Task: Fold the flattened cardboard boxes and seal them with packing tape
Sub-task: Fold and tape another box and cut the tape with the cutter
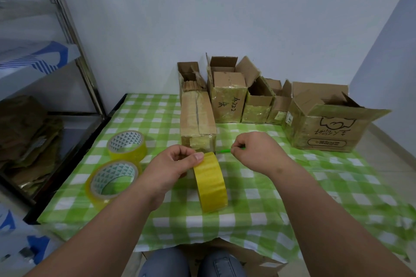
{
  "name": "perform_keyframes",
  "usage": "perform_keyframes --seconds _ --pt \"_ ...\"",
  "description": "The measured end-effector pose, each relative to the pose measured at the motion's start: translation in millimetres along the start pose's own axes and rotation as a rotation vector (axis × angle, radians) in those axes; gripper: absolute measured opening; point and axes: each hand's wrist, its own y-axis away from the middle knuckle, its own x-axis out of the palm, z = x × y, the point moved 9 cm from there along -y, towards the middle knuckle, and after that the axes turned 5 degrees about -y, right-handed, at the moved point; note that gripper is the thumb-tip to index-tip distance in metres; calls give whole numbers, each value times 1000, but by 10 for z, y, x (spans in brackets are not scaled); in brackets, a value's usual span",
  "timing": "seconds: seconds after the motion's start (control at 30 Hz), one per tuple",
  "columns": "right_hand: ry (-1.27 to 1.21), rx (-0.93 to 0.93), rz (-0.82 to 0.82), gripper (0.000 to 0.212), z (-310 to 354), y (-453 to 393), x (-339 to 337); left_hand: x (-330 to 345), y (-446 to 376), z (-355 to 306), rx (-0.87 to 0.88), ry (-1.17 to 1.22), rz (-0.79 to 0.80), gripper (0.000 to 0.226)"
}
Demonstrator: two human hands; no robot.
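Tape roll [210, 183] upright on edge on desk [292, 186], left hand [173, 164] grip closed on rim. Right hand [254, 153] pinches green tool [222, 151]. Roll judged light, rigid, slick; hold by sides.

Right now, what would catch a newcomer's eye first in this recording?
The yellow tape roll standing on edge at the centre of the green checked tablecloth, gripped by the left hand while the right hand pinches a thin green tool beside it. Two more tape rolls lie flat to the left, and a row of cardboard boxes lines the far wall.
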Motion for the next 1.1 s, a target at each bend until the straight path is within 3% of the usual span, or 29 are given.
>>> perform_keyframes --seconds 0.1,0.23,0.33,0.37,0.43,0.5,0.53,0.7,0.97,1.1 --pt "-18 82 -42 15 -183 20 65 44 21 -24 4 13 17 65" --pt "106 221 10 35 -449 94 257 95 63 -51 6 27 34 61" --pt "185 223 -22 39 -463 148 321 126 82 -67 16 30 36 63" --pt "108 213 -58 33 -422 164 309 135 87 -70 21 29 38 62" --pt "-277 228 -91 16 -335 201 332 163 97 -79 33 29 51 60" --pt "-749 282 -35 18 -185 268 453 186 108 -93 46 32 61 56" --pt "-867 304 4 20 -109 291 515 188 114 -103 54 32 62 55" --pt "-1037 378 29 9 61 338 613 184 148 -160 105 -15 71 54" --pt "-991 376 -30 5 202 308 513 166 204 -125 110 -23 90 47" --pt "-802 261 -69 21 313 354 425 148 237 -150 107 -26 78 63"
